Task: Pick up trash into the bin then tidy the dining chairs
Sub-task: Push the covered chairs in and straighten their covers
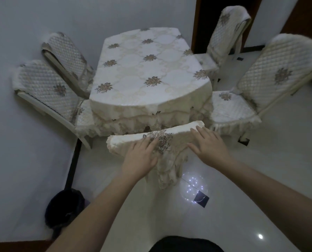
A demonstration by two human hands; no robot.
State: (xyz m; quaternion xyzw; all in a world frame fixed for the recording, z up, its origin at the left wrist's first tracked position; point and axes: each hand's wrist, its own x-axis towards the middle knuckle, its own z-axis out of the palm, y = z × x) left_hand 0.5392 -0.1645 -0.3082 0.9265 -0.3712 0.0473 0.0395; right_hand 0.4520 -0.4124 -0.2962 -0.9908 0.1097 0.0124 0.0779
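The floor point(260, 188) is pale glossy tile, with lamp glare near the person's feet. In the middle stands the surface point(146, 70), draped to its legs in a cream cloth with brown flower bunches. Five covered dining chairs ring it. Two stand on the left, the far left chair point(66, 51) and the near left chair point(42, 84), both pushed in with their seats partly under the cloth. On the right, the near right chair point(242, 99) is set apart from the surface, its whole seat showing, and the far right chair point(222, 39) sits at the far corner. The nearest chair point(157, 137) has its padded back towards the camera, close against the hanging cloth. The dark bin point(64, 210) rests on the floor at lower left, beside the wall.

The left hand point(142, 159) lies palm down on the top of that nearest chair's back, fingers spread over the flower pattern. The right hand point(209, 150) lies flat on the same top edge further right, fingers extended, not curled around it.
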